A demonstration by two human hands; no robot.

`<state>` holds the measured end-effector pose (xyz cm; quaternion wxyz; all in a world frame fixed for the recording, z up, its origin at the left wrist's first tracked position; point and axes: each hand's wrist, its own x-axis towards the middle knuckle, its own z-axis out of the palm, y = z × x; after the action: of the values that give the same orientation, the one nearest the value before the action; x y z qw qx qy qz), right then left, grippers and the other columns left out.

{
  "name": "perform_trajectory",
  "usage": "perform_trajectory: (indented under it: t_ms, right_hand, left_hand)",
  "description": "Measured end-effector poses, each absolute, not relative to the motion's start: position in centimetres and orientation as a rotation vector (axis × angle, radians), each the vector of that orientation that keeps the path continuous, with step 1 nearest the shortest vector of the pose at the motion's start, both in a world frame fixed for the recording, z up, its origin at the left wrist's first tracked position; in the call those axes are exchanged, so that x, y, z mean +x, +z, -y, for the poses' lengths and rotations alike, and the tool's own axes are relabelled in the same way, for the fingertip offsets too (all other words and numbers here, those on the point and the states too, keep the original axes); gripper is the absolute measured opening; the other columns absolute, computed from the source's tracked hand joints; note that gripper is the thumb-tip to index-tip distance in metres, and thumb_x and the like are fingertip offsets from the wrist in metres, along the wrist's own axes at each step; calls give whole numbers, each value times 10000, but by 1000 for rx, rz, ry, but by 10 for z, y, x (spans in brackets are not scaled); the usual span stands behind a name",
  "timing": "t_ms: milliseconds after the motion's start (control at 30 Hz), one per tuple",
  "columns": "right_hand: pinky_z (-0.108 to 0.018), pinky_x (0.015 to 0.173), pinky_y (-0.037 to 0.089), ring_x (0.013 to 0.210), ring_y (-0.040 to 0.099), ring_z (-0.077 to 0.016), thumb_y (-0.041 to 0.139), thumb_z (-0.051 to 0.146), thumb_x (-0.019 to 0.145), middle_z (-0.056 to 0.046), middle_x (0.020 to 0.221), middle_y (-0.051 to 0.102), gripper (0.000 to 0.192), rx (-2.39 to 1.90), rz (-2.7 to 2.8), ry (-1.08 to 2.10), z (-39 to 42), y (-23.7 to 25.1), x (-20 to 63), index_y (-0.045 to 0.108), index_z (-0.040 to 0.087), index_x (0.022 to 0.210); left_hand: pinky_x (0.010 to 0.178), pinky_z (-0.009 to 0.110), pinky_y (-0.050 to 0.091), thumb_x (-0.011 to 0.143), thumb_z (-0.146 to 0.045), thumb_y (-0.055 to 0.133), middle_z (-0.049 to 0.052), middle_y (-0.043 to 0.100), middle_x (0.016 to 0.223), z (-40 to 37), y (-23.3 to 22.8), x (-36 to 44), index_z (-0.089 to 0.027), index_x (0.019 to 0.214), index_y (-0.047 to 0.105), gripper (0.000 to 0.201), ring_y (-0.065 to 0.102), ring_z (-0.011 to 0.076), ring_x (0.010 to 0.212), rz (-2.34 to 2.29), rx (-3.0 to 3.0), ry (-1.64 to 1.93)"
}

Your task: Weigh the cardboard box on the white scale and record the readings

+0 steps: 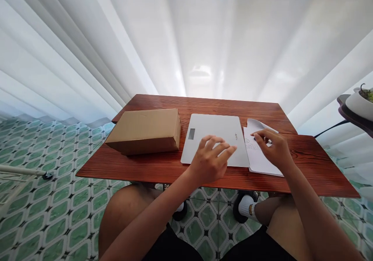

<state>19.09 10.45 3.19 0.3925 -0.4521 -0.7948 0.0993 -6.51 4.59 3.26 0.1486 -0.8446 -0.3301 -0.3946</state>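
A flat white digital scale point(214, 124) with a small grey display lies mid-table. Over its near part is my left hand point(211, 158), palm down with fingers apart and holding nothing; whether it touches the scale I cannot tell. Right beside the scale lies a notebook point(264, 164) with handwriting on its page and a curled upper leaf. My right hand point(274, 146) is over the notebook, thumb and fingers pinched together. Something small and dark shows at the fingertips, too hidden to name.
A closed brown cardboard box point(145, 127) stands on the left of the wooden table point(316, 166). White curtains point(201, 39) hang behind. A white plant pot point(359, 103) sits on a dark stand at the far right. A white metal leg point(23, 171) is at far left.
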Motion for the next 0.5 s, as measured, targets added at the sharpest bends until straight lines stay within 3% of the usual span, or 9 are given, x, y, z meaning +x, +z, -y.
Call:
perform_trajectory:
  t_ms: [167, 333, 500]
  right_hand:
    - [-345, 674, 428, 810, 605, -230, 566, 307, 988, -41, 842, 638, 197, -1399, 2131, 0, -127, 16, 246, 710, 207, 1078]
    - [-340, 708, 439, 901, 632, -237, 613, 306, 974, -61, 996, 663, 316, -1662, 2213, 130, -139, 9, 281, 672, 202, 1267]
    - [-330, 714, 451, 894, 653, -234, 652, 282, 949, -73, 1020, 684, 340, -1910, 2183, 315, -148, 6, 304, 674, 200, 1279]
  left_hand:
    - [995, 435, 402, 892, -71, 481, 54, 717, 1001, -31, 4, -42, -128, 1193, 618, 336, 595, 225, 979, 807, -2580, -1005]
    - [945, 404, 414, 910, -67, 459, 55, 719, 1003, -22, -15, -34, -133, 1200, 622, 340, 592, 208, 949, 702, -2691, -923]
    - [925, 409, 424, 903, -47, 462, 67, 718, 1014, -16, -27, -25, -118, 1181, 645, 341, 598, 209, 948, 596, -2759, -891]
